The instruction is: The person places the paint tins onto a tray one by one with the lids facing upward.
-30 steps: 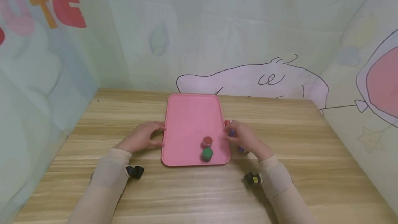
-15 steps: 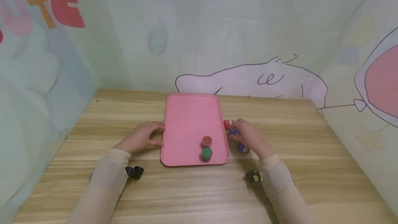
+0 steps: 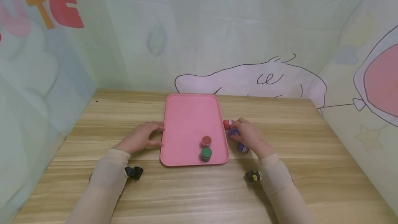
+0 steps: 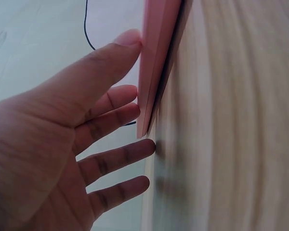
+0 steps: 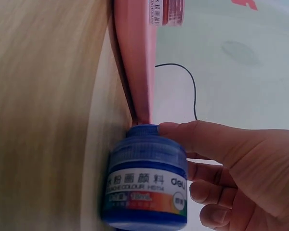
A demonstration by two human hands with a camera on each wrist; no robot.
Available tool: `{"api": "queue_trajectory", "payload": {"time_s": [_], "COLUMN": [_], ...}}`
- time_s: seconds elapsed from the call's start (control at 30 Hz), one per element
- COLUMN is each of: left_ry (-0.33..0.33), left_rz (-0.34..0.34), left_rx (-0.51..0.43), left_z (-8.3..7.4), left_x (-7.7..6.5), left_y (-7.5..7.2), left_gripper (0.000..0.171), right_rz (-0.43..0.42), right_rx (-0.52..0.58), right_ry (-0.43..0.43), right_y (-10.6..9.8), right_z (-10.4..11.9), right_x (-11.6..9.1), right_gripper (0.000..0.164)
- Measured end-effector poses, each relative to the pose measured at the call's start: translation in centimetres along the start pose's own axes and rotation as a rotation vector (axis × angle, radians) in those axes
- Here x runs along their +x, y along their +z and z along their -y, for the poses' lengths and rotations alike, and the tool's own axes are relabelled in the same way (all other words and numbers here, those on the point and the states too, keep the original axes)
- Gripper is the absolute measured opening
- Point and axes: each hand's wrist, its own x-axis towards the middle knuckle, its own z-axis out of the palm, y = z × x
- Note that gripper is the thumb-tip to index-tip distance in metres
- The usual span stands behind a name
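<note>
A pink tray (image 3: pixel 189 113) lies on the wooden table. My left hand (image 3: pixel 143 137) is at its left edge, thumb and fingers spread; in the left wrist view the fingertips (image 4: pixel 131 38) meet the tray's side. Two small paint jars stand in the tray's near right part, one with a brown-red lid (image 3: pixel 206 141), one with a green lid (image 3: pixel 206 154). Right of the tray, my right hand (image 3: pixel 251 137) pinches a purple-blue paint jar (image 3: pixel 233 133) between thumb and fingers. In the right wrist view a nearer blue gouache jar (image 5: pixel 144 187) partly hides it.
A red paint jar (image 3: pixel 228 124) lies against the tray's right edge, just beyond my right fingers. Another blue jar (image 3: pixel 243 148) lies below that hand. Black wrist-camera mounts (image 3: pixel 134 172) sit by both wrists. Printed cloth (image 3: pixel 199 37) walls in the table's back and sides.
My right hand has drawn slightly right, away from the tray's edge, and its fingers have come in around the purple-blue jar. The left hand stays in place.
</note>
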Motion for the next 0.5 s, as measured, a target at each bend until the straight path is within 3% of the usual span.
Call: {"api": "queue_trajectory", "payload": {"time_s": [0.5], "left_ry": [0.0], "left_rz": [0.003], "left_rx": [0.004], "left_z": [0.27], "left_x": [0.09], "left_y": [0.13], "left_gripper": [0.06], "right_rz": [0.015], "right_rx": [-0.078], "right_ry": [-0.005], "right_y": [0.55], "right_z": [0.09], "right_x": [0.16], "right_gripper": [0.038]}}
